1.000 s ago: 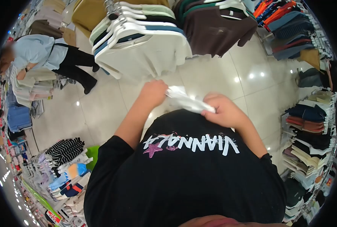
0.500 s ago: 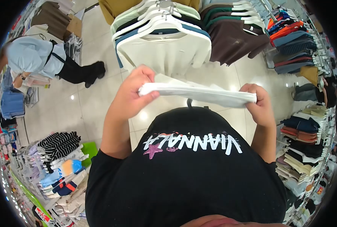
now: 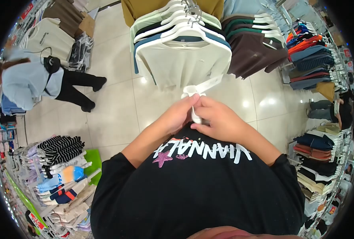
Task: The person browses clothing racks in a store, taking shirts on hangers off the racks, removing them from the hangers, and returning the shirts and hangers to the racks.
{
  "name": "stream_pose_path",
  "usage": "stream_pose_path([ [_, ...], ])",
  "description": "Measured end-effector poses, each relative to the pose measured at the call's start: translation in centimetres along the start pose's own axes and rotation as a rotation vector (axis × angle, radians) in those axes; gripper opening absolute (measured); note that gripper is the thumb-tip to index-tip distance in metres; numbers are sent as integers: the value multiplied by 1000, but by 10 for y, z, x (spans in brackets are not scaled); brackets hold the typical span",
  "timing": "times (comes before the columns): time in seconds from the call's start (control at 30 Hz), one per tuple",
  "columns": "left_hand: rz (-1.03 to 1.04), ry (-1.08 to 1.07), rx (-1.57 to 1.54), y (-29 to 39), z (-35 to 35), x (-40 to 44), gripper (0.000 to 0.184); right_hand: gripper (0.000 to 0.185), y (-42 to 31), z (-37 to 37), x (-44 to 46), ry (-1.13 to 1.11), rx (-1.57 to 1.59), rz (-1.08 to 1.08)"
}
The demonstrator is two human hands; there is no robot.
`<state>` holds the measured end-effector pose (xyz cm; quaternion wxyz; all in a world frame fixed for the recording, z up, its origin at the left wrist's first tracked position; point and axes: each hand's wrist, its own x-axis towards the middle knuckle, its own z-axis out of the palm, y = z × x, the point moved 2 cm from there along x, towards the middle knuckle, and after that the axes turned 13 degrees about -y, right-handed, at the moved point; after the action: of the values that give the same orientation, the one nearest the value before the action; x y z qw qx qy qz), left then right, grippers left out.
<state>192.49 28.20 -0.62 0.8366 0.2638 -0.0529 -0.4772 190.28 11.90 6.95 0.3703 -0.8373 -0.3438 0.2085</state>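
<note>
In front of my chest, my left hand (image 3: 180,113) and my right hand (image 3: 216,118) are close together, touching at the fingertips. Both are closed on a folded white strip (image 3: 209,83) of thin, soft-looking material; whether it is cloth or plastic I cannot tell. The strip bends into a small loop above the fingers, and a flat end sticks out up and to the right. A white rounded bit shows below, by the right palm. The rest of it is hidden by my fingers. Just beyond hangs a cream long-sleeved top (image 3: 181,59) on a white hanger.
More hung tops, including a dark brown one (image 3: 256,51), are on the rack ahead. A person in light blue (image 3: 29,79) stands at the left. Striped clothes (image 3: 61,151) lie low left; folded garments (image 3: 314,149) fill the right. Another person (image 3: 345,107) is at far right.
My hands came together from wide apart, and the strip stretched between them is now bent and bunched. The view has shifted slightly. The person at the left has turned and stepped.
</note>
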Motion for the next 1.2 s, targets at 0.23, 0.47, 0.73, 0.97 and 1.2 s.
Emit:
stream_pose_path([
  [0.23, 104, -19, 850, 23, -14, 12, 24, 34, 21, -10, -8, 161, 37, 4],
  [0.47, -4, -337, 1512, 33, 39, 2, 26, 37, 42, -30, -5, -21, -102, -86],
  [0.73, 122, 324, 1719, 66, 31, -12, 17, 8, 63, -45, -28, 318, -286, 2],
  [0.97, 353, 234, 1828, 61, 39, 11, 16, 20, 51, -39, -22, 183, 827, 280],
  [1.2, 452, 179, 1977, 67, 46, 43, 17, 15, 103, -41, -5, 110, -50, 156],
])
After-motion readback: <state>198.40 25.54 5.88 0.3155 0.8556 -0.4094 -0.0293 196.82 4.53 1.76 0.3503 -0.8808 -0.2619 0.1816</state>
